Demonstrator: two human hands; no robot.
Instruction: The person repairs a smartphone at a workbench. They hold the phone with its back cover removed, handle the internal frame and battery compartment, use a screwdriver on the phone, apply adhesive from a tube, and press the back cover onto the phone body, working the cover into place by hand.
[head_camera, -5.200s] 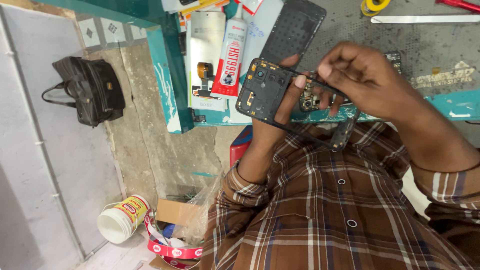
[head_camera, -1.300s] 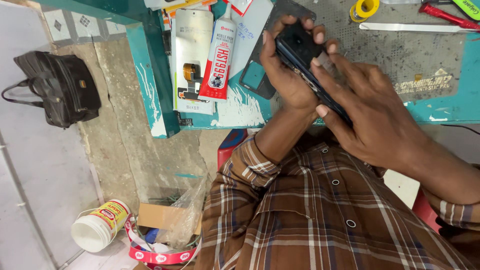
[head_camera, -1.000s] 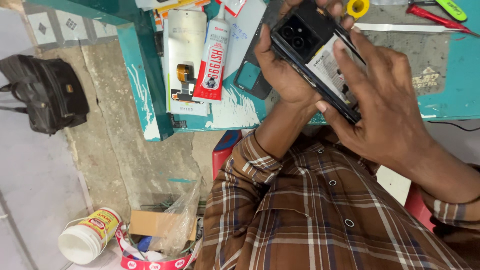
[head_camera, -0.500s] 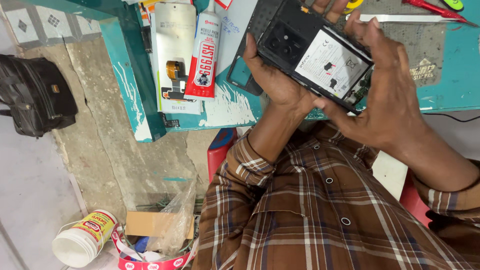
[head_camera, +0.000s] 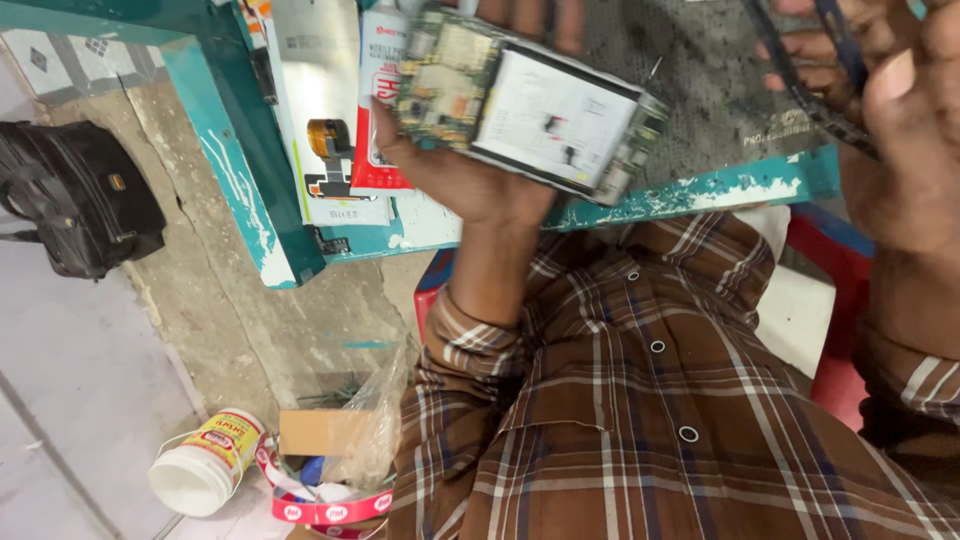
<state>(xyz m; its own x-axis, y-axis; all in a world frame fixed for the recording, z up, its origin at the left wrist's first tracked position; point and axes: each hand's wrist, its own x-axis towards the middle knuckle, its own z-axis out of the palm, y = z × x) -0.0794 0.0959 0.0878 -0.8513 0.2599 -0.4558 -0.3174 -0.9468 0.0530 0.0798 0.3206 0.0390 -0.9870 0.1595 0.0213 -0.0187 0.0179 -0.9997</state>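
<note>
My left hand (head_camera: 470, 170) holds an opened phone body (head_camera: 530, 95) from below, its white battery and green circuit board facing up. At the top right my right hand (head_camera: 900, 150) grips the dark back cover (head_camera: 815, 85) that is now apart from the phone. Both hands are above the front edge of the teal workbench (head_camera: 690, 195). My brown plaid shirt fills the lower half of the view.
A white and red glue tube (head_camera: 378, 150) and a phone part in clear packaging (head_camera: 325, 120) lie on the bench's left end. A black bag (head_camera: 75, 195) rests on the floor at left. Below, a white jar (head_camera: 205, 465) and a bin with plastic (head_camera: 345, 470).
The dark back cover has come off the phone; my right hand pulled it away to the right, exposing battery and board in my left hand. The view has closed in.
</note>
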